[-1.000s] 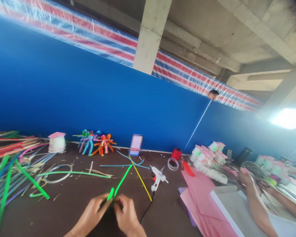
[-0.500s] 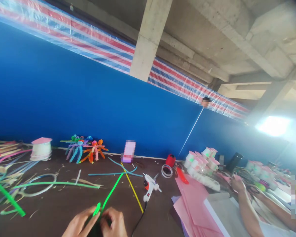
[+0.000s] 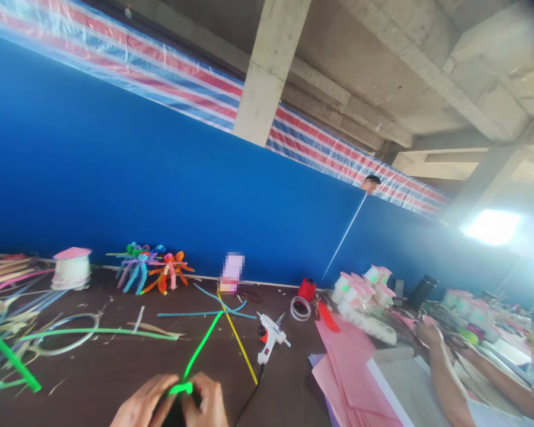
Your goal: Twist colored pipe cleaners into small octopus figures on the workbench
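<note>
Near the bottom edge, my left hand (image 3: 148, 403) and my right hand (image 3: 204, 402) are close together, both closed on a bright green pipe cleaner (image 3: 201, 349). Its long end runs away from me over the dark table to the blue and yellow pipe cleaners. A short bent piece of green (image 3: 180, 388) lies across between my fingers. A yellow pipe cleaner (image 3: 240, 347) lies slantwise to the right of my hands. Beyond it rests a white glue gun (image 3: 272, 339) with a black cord. My lower fingers are cut off by the frame.
Loose pipe cleaners (image 3: 13, 356) spread over the left. Small pipe-cleaner figures (image 3: 164, 270) and a white cup with a pink top (image 3: 72, 270) stand by the blue partition (image 3: 160, 178). Pink sheets (image 3: 351, 373) lie right, beside a co-worker's arm (image 3: 445, 367).
My view has turned right, so the table things appear farther left. The short green end, upright between my fingers before, now lies bent across toward my right hand.
</note>
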`<state>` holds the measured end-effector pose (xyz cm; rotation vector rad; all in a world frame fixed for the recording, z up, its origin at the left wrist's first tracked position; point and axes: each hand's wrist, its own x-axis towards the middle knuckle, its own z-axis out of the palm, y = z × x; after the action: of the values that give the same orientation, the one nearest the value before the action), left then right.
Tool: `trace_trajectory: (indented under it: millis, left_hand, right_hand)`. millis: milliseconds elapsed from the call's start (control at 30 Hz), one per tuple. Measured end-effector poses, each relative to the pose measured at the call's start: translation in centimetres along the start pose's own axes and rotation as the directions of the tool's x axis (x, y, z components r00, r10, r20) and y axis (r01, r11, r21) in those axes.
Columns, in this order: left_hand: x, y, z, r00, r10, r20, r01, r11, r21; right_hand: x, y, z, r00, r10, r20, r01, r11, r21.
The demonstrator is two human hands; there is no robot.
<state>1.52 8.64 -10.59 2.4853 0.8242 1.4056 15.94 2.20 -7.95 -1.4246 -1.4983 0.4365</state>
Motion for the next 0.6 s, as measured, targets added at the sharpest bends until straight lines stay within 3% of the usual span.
trace_trajectory:
  millis: [133, 267, 333, 467, 600]
  left_hand:
    - [0.7, 0.4, -0.4, 0.997, -0.036, -0.068, 0.039, 0.999, 0.038]
    - [1.6, 1.6, -1.1, 0.997, -0.055, 0.045, 0.051, 0.996, 0.079]
    - [1.7, 2.2, -1.3, 0.998, -0.046, 0.044, 0.04, 0.992, 0.12]
    - [1.5, 2.9, -1.8, 0.999, 0.03, -0.023, -0.025, 0.983, 0.184]
    - [2.2, 3.6, -2.5, 0.99, 0.14, -0.014, -0.135, 0.972, 0.194]
  right_hand:
    - [0.3, -0.7, -0.6, 1.0, 0.011, 0.008, -0.011, 1.0, 0.01]
    - [0.4, -0.5, -0.6, 1.0, 0.002, 0.007, -0.002, 1.0, 0.031]
    - [0.3, 0.0, -0.3, 1.0, -0.013, -0.002, 0.013, 1.0, 0.019]
    - [-0.2, 0.5, 0.1, 0.999, -0.052, -0.011, 0.052, 0.998, -0.041]
    - [-0.8, 0.0, -0.3, 0.993, -0.103, -0.06, 0.092, 0.982, -0.164]
